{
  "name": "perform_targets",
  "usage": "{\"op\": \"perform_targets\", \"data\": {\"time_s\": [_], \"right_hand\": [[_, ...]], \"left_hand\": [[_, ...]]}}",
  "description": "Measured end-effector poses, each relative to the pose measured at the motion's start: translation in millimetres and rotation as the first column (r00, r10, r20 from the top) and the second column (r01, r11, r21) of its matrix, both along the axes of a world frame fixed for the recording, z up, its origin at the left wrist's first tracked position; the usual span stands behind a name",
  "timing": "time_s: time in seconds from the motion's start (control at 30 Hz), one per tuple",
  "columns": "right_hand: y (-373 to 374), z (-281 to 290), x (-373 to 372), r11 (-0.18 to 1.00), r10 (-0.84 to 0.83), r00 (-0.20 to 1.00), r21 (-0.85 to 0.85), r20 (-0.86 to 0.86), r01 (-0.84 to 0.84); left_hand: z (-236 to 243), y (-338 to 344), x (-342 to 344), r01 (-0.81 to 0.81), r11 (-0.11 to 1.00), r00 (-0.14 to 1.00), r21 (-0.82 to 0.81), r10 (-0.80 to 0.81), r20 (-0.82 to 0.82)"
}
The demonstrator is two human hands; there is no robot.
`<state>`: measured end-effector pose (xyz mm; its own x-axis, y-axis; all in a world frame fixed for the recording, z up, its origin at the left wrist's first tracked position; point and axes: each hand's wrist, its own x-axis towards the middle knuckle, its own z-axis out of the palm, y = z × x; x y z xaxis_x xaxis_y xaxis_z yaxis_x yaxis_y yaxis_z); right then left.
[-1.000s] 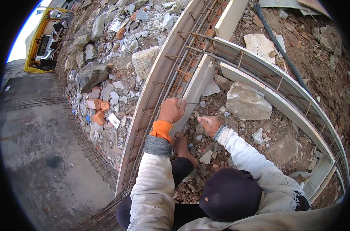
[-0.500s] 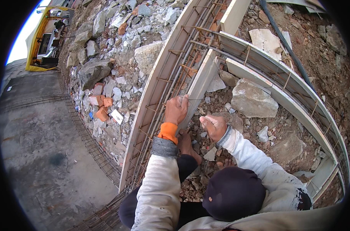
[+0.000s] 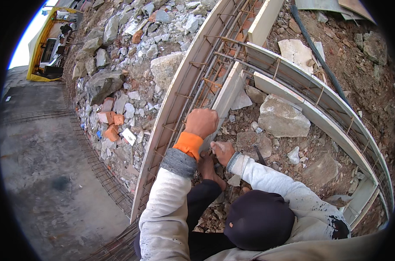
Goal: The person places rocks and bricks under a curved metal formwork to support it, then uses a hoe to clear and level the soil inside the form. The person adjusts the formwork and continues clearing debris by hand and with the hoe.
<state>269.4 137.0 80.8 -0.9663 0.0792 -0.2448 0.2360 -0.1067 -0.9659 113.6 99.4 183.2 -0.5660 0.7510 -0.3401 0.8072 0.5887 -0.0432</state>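
Note:
My left hand [image 3: 201, 122], above an orange cuff, is closed in a fist over the pale board [image 3: 228, 91] lining the inner side of a rebar trench [image 3: 210, 74]; what it grips is hidden. My right hand [image 3: 222, 151] is just below and right of it, pinched beside the board's lower part, its contents too small to make out. A thin wire shows faintly by the board. My bare foot [image 3: 208, 169] is below the hands. A dark bar [image 3: 259, 154] lies right of my right hand.
Boards [image 3: 319, 117] form a second curved rebar channel to the right. A large stone [image 3: 282, 117] sits inside the corner. Rubble [image 3: 123, 65] and broken bricks [image 3: 112, 128] lie left, beside a concrete surface [image 3: 41, 161] with rebar. A dark hose [image 3: 315, 52] runs at upper right.
My right hand has moved left and down, close under my left hand. My left hand has shifted slightly right and turned back-up. The dark bar is now exposed to the right.

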Motion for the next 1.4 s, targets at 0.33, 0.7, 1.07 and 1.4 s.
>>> {"op": "perform_targets", "data": {"time_s": [0.33,0.7,1.07,1.4], "right_hand": [[-14,43,-57,0.943,-0.333,0.847,-0.117,-0.414,0.313],[129,95,-72,0.865,-0.025,0.963,0.476,-0.27,0.156],[113,118,-115,0.675,0.339,0.888,0.738,-0.31,0.0],[48,14,2,0.992,0.056,0.998,0.111,0.023,-0.058]], "left_hand": [[8,64,-9,0.477,0.795,0.876,-0.373,-0.466,0.126],[-37,15,110,-0.916,-0.377,0.026,0.138,0.286,0.958],[-82,5,87,-0.913,-0.404,0.094,-0.055,-0.34,0.936],[-19,69,41,-0.366,-0.692,-0.228,-0.623,-0.582,0.781]]}}
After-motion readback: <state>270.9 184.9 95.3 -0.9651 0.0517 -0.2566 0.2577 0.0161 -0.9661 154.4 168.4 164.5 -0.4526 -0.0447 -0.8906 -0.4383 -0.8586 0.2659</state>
